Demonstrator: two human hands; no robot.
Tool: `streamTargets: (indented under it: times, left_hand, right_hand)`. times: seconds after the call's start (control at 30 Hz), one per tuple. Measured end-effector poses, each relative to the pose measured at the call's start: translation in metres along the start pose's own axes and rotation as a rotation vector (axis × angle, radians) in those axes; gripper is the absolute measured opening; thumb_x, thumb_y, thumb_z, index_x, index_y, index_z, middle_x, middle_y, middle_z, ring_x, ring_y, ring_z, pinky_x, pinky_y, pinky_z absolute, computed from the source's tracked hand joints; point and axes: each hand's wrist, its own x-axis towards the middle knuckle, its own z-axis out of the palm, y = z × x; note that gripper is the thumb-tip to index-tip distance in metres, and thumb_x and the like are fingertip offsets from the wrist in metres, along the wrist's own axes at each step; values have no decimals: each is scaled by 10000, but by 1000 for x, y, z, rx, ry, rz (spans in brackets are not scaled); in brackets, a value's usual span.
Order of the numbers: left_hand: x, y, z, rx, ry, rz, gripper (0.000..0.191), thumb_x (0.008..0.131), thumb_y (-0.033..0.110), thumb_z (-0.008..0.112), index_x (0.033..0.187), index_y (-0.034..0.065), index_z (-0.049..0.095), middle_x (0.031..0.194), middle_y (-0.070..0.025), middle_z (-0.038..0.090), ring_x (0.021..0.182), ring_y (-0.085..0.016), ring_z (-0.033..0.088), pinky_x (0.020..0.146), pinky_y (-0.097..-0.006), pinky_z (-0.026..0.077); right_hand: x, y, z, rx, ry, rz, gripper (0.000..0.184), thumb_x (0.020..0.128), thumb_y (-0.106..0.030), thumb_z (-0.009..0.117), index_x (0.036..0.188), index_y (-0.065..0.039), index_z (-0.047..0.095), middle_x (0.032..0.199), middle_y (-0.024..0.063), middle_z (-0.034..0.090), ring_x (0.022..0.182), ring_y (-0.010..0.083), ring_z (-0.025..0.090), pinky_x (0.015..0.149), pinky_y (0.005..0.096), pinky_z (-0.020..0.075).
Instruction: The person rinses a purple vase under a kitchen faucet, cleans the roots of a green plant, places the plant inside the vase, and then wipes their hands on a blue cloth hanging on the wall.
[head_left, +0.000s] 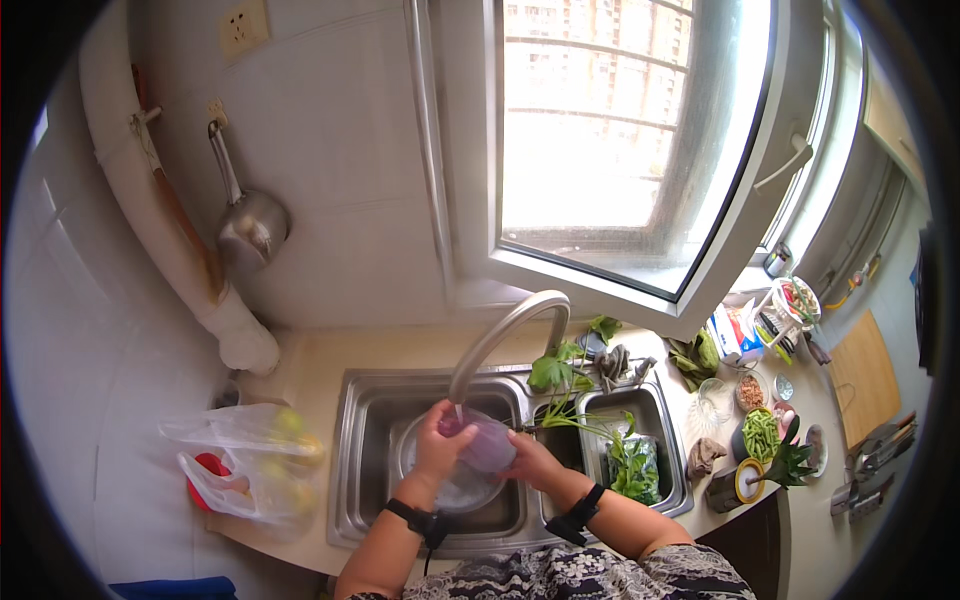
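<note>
My left hand (439, 448) grips the left side of a translucent purple plastic vessel (486, 445); whether it is a bowl or a cup I cannot tell. On its right side, my right hand (534, 462) holds the same vessel. Both hands are over the left bowl of a stainless steel sink (365, 450), right below the spout of a curved faucet (501, 328). Beneath the vessel sits a round basin (469, 497), partly hidden by my hands, with what looks like water inside. Leafy green stalks (553, 370) lie across the sink's back edge and divider.
Bagged greens (636, 469) fill part of the right sink bowl. Left of the sink lies a plastic bag (262, 469) of fruit. Cut green beans (760, 435) and small bowls crowd the right counter. An open window sash (592, 281) juts in above; a saucepan (253, 229) hangs left.
</note>
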Motion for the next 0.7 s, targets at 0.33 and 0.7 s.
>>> streamTargets:
  times: [0.33, 0.7]
  left_hand:
    - [0, -55, -10, -784, 143, -367, 321, 945, 277, 367, 1074, 33, 531, 967, -104, 603, 895, -227, 573, 833, -370, 459]
    - [-14, -80, -4, -21, -111, -144, 361, 964, 306, 363, 1147, 39, 522, 1079, -96, 592, 1046, -248, 548, 946, -402, 416]
  right_hand:
    - [-52, -27, 51, -1195, 241, -884, 842, 628, -332, 779, 1303, -47, 365, 1210, 191, 431, 1109, 338, 465, 924, 384, 408]
    - [-45, -59, 96, -1505, 358, -969, 711, 670, -428, 697, 1255, -101, 460, 1074, 132, 521, 963, 323, 545, 779, 394, 481]
